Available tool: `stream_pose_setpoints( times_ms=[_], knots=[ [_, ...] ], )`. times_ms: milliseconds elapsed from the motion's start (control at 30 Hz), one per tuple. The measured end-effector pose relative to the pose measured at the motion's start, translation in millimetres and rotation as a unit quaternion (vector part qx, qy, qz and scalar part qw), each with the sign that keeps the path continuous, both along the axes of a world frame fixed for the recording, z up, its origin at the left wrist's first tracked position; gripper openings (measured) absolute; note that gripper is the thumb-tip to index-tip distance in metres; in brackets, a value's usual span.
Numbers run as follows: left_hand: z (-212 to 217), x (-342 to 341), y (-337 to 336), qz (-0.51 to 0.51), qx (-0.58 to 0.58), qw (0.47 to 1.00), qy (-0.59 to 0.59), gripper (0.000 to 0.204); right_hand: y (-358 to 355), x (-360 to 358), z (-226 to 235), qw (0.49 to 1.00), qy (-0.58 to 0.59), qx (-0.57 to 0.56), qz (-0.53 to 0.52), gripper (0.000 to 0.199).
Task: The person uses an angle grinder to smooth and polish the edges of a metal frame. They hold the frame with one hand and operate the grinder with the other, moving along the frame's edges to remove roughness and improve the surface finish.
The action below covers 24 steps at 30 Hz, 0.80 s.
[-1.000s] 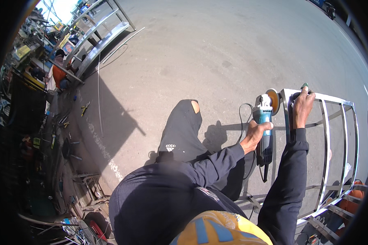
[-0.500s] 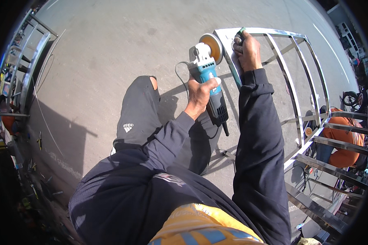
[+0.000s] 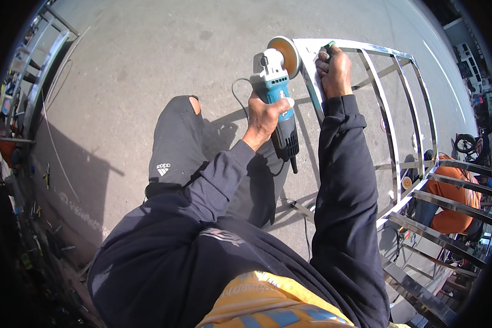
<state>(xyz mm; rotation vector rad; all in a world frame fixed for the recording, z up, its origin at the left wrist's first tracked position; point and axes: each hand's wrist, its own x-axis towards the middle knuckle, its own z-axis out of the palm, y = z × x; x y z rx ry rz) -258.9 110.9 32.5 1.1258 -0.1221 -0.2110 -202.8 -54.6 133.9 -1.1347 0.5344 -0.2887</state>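
The blue angle grinder (image 3: 277, 98) sits in my left hand (image 3: 263, 117), fingers wrapped tight around its body, its tan disc (image 3: 286, 54) just beside the top corner of the shiny metal window grille (image 3: 391, 126). My right hand (image 3: 335, 68) clamps down on that corner bar. The grille lies on the concrete floor (image 3: 147, 65), the grinder's cable (image 3: 238, 98) trailing beside my knee.

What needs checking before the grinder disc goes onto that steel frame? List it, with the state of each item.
1. Left hand wrapped around angle grinder body: ok.
2. Right hand pressing down on metal frame corner: ok.
3. Disc beside the frame's corner bar; contact: cannot tell.
4. Power cord looping on the concrete, apart from the disc: ok.
5. Gloves: both hands bare: not ok.
6. Disc spinning: cannot tell.
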Motion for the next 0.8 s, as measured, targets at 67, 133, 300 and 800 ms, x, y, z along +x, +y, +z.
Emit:
stream_pose_setpoints(
  times_ms=[67, 133, 300, 800],
  knots=[
    [-3.3, -6.9, -2.8, 0.012, -0.006, 1.0, -0.013, 0.042, -0.4, -0.3, -1.0, 1.0, 0.0, -0.001, 0.0, 0.021],
    [-4.0, -4.1, -5.8, 0.032, -0.016, 0.999, -0.014, 0.034, 0.0, -0.2, -1.3, 1.0, 0.002, -0.007, -0.01, 0.025],
    [2.7, 24.2, -8.4, 0.035, -0.03, 0.999, 0.006, 0.025, 1.9, -0.4, -0.4, 1.0, 0.007, -0.022, -0.01, 0.028],
    [-0.3, 25.6, -12.5, 0.026, -0.058, 0.998, -0.021, 0.038, 0.8, -2.6, 0.4, 0.999, 0.006, -0.043, -0.014, 0.024]
  ],
)
